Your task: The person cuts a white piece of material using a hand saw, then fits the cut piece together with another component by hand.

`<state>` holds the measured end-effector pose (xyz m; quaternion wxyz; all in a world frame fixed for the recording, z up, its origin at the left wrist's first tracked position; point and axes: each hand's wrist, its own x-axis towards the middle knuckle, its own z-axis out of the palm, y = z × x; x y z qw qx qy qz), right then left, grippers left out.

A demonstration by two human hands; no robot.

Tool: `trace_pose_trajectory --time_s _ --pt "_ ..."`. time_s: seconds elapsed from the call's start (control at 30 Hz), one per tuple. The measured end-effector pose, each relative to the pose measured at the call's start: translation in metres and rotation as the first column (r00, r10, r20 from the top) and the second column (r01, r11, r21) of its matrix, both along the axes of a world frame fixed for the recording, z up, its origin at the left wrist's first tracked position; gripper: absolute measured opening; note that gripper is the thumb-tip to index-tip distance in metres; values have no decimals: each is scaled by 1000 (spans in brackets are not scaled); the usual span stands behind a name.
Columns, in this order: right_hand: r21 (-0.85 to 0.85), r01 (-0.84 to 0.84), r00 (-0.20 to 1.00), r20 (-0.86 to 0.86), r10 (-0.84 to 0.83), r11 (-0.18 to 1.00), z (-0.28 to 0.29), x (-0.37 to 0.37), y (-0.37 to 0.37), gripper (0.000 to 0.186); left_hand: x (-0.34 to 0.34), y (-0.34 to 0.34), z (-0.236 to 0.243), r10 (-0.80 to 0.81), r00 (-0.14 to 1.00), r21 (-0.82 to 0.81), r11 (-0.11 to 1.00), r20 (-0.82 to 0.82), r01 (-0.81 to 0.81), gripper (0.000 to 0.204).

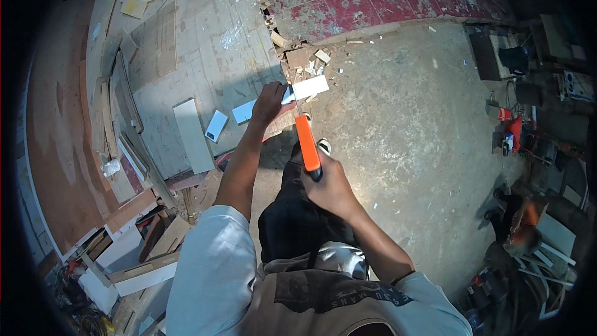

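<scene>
Board (311, 88): white, just above the frame's center
Saw (306, 143): frame center, blade meeting board
Left hand (270, 103): curled over board's left end
Right hand (329, 188): wrapped around saw handle

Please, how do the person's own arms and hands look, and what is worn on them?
The left hand and right hand are ungloved, and no watch or band can be seen at either wrist. The left sleeve and right sleeve are short, loose and pale whitish-grey, with no clear marking.
</scene>
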<state>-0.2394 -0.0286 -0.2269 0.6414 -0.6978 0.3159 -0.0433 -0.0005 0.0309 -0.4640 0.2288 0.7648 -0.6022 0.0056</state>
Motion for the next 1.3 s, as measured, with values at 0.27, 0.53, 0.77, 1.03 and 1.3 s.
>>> trace_pose_trajectory --time_s 0.27,0.53,0.77,1.03,1.3 --pt "-12 29 999 17 -29 1000 -61 63 -26 29 12 4 -14 -41 997 80 996 63 36 61" --pt "-5 1 1000 7 -1 1000 0 -3 -5 25 -1 1 9 -2 1000 9 1000 -1 2 59" --pt "33 24 999 -36 -23 999 -63 61 -34 30 -2 -8 7 -48 998 -12 999 43 48 59" --pt "-61 68 997 52 -64 996 -47 26 -10 35 0 -4 12 -19 999 -16 1000 46 20 62" --pt "-89 42 999 6 -42 995 -43 35 -7 21 3 1 6 -40 998 -24 999 56 41 59"
